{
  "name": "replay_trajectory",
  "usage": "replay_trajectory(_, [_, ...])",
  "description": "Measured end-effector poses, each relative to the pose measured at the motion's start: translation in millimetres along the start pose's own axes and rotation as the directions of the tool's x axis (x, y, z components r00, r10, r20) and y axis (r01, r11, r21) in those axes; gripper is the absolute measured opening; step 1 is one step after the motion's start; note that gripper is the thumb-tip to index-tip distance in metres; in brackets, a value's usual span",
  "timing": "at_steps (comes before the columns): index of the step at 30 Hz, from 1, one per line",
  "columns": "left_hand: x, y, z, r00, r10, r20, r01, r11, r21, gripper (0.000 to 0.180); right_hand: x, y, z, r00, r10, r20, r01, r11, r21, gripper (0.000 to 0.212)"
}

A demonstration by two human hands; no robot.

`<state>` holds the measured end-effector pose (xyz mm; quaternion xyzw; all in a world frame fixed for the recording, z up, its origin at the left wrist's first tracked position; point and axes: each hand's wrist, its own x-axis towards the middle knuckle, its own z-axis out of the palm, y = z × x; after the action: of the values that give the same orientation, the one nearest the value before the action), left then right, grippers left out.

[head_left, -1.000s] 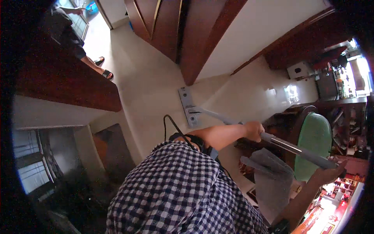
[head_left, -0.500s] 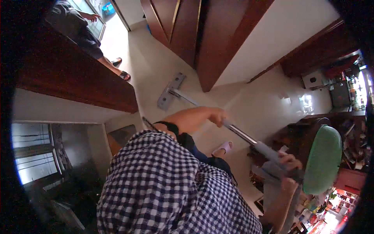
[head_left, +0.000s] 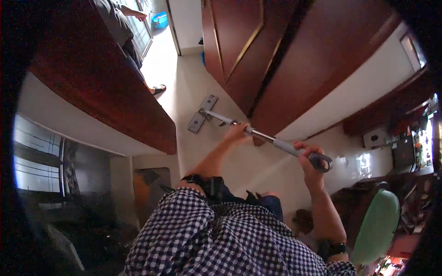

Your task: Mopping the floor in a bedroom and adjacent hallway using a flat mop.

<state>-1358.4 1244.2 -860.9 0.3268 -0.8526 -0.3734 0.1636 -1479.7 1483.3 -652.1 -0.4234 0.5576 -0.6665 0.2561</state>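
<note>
A flat mop [head_left: 285, 146] with a grey and silver pole slants across the middle of the view. Its flat grey rectangular head [head_left: 197, 122] lies on the floor beyond my hands. My left hand [head_left: 236, 132] is closed round the lower part of the pole, where the grey sleeve meets the shiny metal tube. Higher up, my right hand [head_left: 311, 158] wraps the grey grip close to the dark looped end. Both forearms reach forward from a checked garment.
Brown wooden doors [head_left: 248, 50] stand ahead on the right, and a dark red wooden edge [head_left: 115, 99] juts in on the left. Another person's sandalled foot [head_left: 158, 89] is by the bright doorway. A green oval panel [head_left: 378, 225] stands at lower right; a blue basin [head_left: 159, 20] sits far off.
The upper pole and my right hand have swung forward and left, away from the green panel. My left hand has slid nearer the mop head. The view has also shifted.
</note>
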Motion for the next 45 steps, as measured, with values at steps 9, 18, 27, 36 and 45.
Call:
replay_trajectory(9, [49,-6,3,0.847,0.147,-0.512,-0.163,0.987,0.014,0.027,57,67,37,1.000,-0.001,-0.018,0.005,0.972,0.236,0.017])
replay_trajectory(18, [133,-107,-129,0.955,0.142,-0.261,-0.124,0.989,0.085,0.021,209,72,137,0.897,-0.086,0.434,0.243,0.915,-0.322,0.028])
replay_trajectory(27, [283,-142,-233,0.941,-0.137,-0.311,0.155,0.987,0.034,0.015,415,113,216,0.875,-0.316,0.367,0.416,0.878,-0.237,0.014])
replay_trajectory(36, [379,-239,-353,0.943,-0.224,-0.247,0.256,0.961,0.104,0.019,546,162,334,0.833,-0.363,0.418,0.477,0.854,-0.207,0.016])
replay_trajectory(45, [405,-356,-448,0.905,-0.175,-0.388,0.201,0.979,0.028,0.012,638,187,471,0.601,-0.486,0.634,0.629,0.777,-0.001,0.024])
